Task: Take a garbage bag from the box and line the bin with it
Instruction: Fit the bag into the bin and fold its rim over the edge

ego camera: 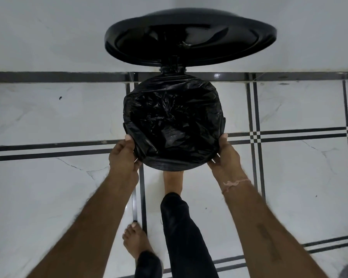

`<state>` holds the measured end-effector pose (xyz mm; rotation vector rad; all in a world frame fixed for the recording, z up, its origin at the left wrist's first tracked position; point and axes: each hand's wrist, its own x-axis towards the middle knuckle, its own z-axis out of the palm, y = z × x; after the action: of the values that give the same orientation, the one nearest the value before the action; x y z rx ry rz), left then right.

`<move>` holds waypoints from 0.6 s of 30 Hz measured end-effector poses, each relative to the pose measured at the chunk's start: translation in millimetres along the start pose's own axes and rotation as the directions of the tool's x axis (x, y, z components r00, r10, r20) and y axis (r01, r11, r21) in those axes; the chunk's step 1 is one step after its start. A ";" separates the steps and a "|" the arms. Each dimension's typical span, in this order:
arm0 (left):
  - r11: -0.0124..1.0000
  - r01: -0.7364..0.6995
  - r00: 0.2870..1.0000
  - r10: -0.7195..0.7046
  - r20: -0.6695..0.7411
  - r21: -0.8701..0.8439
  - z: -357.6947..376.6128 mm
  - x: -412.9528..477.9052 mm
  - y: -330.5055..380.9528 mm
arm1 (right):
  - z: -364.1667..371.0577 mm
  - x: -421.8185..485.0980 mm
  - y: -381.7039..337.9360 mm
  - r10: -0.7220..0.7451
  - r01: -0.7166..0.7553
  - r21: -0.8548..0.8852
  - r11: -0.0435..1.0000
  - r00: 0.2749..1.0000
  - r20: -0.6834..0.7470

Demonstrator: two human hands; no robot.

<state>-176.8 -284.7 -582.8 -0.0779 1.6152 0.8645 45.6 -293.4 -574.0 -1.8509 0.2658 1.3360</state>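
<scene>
A round black pedal bin stands on the tiled floor with its lid (190, 36) raised against the wall. A crinkled black garbage bag (172, 121) fills the bin's opening and is folded down over the rim all round. My left hand (123, 153) grips the bag's folded edge at the near-left side of the rim. My right hand (224, 153) grips the edge at the near-right side. The bin's own body is hidden under the bag. No box of bags is in view.
White marble-look floor tiles (48, 117) with black stripe borders surround the bin. A white wall (48, 37) rises right behind it. One bare foot (172, 181) reaches under the bin's front; the other foot (137, 243) stands nearer me.
</scene>
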 end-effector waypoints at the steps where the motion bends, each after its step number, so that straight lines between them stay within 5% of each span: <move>1: 0.999 0.001 1.000 -0.001 0.001 -0.052 0.3 -0.9 -0.6 | -1.2 2.7 1.4 0.009 -0.010 0.050 0.999 1.000 0.023; 4: 0.980 0.030 1.000 -0.029 0.008 -0.199 0.9 -1.6 -8.1 | -2.4 6.1 10.3 0.034 -0.048 0.234 0.971 0.997 0.064; 11: 0.917 0.169 0.986 -0.154 0.071 -0.362 -0.2 -13.6 -33.0 | -4.7 -11.8 34.4 0.150 -0.162 0.298 0.941 0.987 0.060; 18: 0.908 0.239 0.971 -0.224 0.082 -0.345 11.2 -29.8 -43.1 | 10.6 -36.2 57.3 0.308 -0.319 0.439 0.840 0.946 0.098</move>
<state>-138.3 -321.5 -577.3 -0.4942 1.3633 0.9540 -10.5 -332.8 -571.8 -1.4337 0.8276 1.3683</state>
